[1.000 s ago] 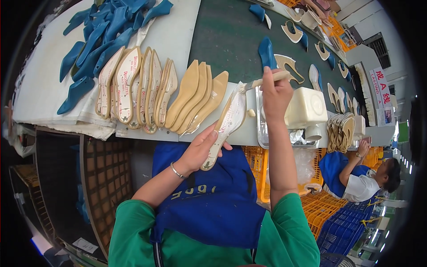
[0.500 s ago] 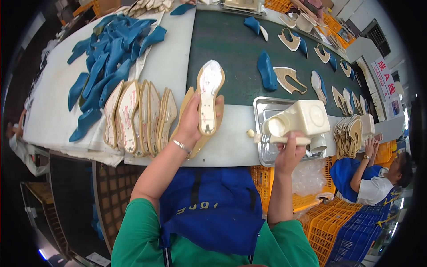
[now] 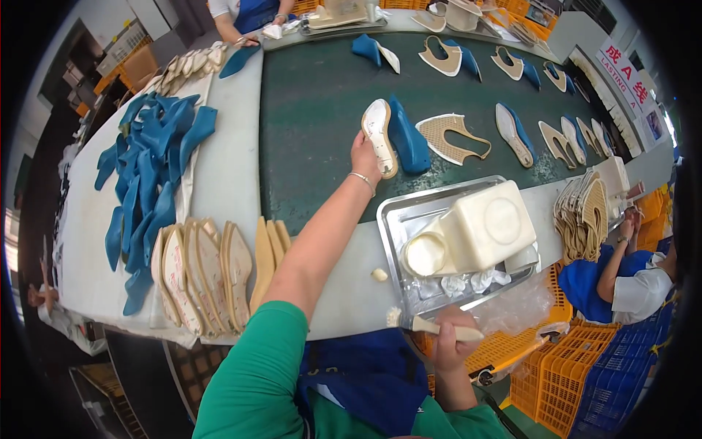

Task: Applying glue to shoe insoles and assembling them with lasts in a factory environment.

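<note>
Left hand [image 3: 366,158] grips insole [image 3: 377,130], open belt [image 3: 311,132] leftward; right hand [image 3: 449,345] grips brush [image 3: 425,325] just off table's near edge [image 3: 355,325].

1. Green belt [image 3: 311,95] lies bare left of the left hand [image 3: 368,157]: room to pass.
2. Blue last [image 3: 409,140] crowds the held insole [image 3: 378,135] on its right.
3. Metal tray [image 3: 411,214] and white jug [image 3: 491,230] block the right hand's [image 3: 451,340] straight way to the belt.
4. Left forearm [image 3: 322,238] crosses the worktop [image 3: 351,296] left of the tray.
</note>
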### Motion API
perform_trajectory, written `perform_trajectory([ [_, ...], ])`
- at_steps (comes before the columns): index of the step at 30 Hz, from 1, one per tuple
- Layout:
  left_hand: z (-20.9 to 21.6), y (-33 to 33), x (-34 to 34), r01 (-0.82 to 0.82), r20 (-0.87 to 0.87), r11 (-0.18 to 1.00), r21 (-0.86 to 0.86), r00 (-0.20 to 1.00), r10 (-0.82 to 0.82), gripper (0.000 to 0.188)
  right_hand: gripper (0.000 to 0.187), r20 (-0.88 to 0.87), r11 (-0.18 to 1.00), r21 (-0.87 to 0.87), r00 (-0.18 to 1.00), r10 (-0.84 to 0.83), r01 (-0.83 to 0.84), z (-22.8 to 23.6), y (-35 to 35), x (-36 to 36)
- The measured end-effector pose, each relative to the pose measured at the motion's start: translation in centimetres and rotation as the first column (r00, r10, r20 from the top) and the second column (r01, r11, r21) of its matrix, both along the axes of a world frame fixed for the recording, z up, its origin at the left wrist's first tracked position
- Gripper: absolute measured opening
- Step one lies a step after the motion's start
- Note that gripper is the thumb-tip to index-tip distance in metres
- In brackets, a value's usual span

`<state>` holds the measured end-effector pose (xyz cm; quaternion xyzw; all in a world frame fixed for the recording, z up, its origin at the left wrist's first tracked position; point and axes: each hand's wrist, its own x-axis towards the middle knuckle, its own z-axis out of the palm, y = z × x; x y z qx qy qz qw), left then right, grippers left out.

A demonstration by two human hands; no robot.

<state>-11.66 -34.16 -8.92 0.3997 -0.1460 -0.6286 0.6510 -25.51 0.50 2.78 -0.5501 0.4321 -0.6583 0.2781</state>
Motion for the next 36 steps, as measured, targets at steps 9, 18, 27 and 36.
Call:
perform_trajectory([
  [9, -6.9, -4.6, -5.4, 0.146, 0.840, 0.982, 0.118, 0.513, -0.177, 0.032, 0.005, 0.067, 0.996, 0.078, 0.996, -0.057, 0.051, -2.4, -1.7, -2.7],
  [18, -4.4, -2.6, -6.4, 0.156, 0.878, 0.988, 0.020, 0.470, -0.092, 0.040, 0.013, 0.120, 0.986, 0.156, 0.989, -0.081, 0.062, -3.0, -0.4, -2.4],
  [27, -1.7, -0.8, 0.3, 0.231, 0.908, 0.954, -0.192, 0.412, 0.083, 0.019, 0.017, 0.031, 0.994, 0.093, 0.998, -0.053, 0.050, -1.4, 0.3, -1.1],
  [36, 3.6, -0.9, 33.6, -0.231, 0.915, 0.902, -0.365, -0.268, 0.302, 0.024, 0.016, 0.089, 0.985, 0.128, 0.990, 0.107, -0.118, -1.5, -0.9, 2.4],
])
